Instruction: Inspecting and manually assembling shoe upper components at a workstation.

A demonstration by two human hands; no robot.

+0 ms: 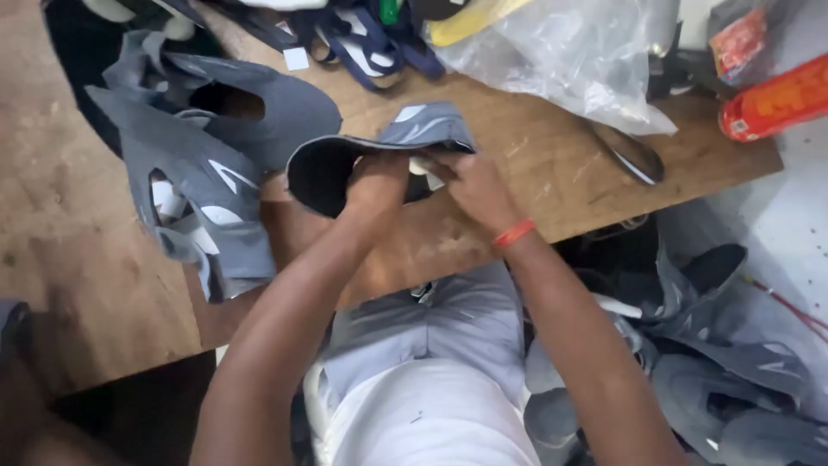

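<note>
Both hands grip one grey shoe upper (392, 142) over the bench (535, 173), left hand (375, 185) clenched on its rim, right hand (470, 185) pinching beside it; soft, light, floppy, likely best held by that rim.

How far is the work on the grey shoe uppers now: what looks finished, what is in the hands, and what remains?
In hand: the left hand and right hand both grip one grey fabric shoe upper with a black lining over the scratched wooden board. A heap of grey uppers on the board lies to the left, and a pile of grey uppers beside the lap to the right. Which heap is finished and which remains, the picture cannot settle.
</note>
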